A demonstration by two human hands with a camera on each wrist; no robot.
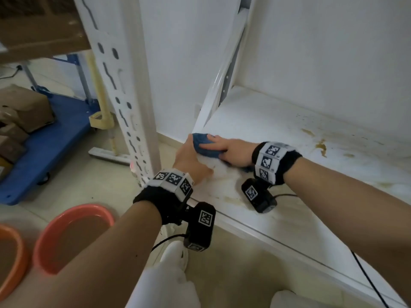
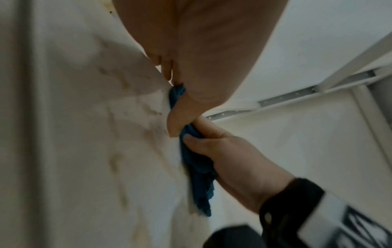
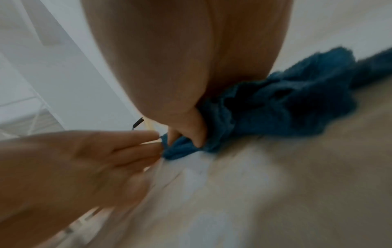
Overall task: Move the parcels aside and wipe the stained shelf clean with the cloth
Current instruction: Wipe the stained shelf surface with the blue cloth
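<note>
- Both hands are together at the near left corner of the white shelf (image 1: pixel 278 130), bunched up around one blue cloth (image 1: pixel 205 146).
- The right hand (image 1: pixel 233 150) lies on top of the cloth, fingers curled over it and pressing it down onto the shelf surface. From the left wrist view the thumb and fingers clearly pinch the fabric, with the rest of the cloth trailing back under the palm.
- The left hand (image 1: pixel 192 156) comes in from the shelf's left edge. Its thumb and fingertips grip the far end of the same cloth, so both hands have hold of it. The right wrist view is pretty blurry, but the fingertips meet the cloth there.
- The cloth sits right at the shelf's left end, just beside the white upright post (image 1: pixel 129 90).
- The shelf is still dirty: brownish-yellow stains (image 1: pixel 321 146) sit well to the right of the hands, and fainter smears (image 1: pixel 229 198) lie near the front edge.
- The parcels (image 1: pixel 24 112), brown cardboard boxes, are off the shelf, stacked on a blue platform cart (image 1: pixel 55 147) on the floor at the far left.
- Two round basins stand on the floor near the person's left arm, a pink basin (image 1: pixel 66 221) and an orange basin (image 1: pixel 21 252), side by side.
- Both wrists wear black bands with marker tags and a small camera each.
</note>
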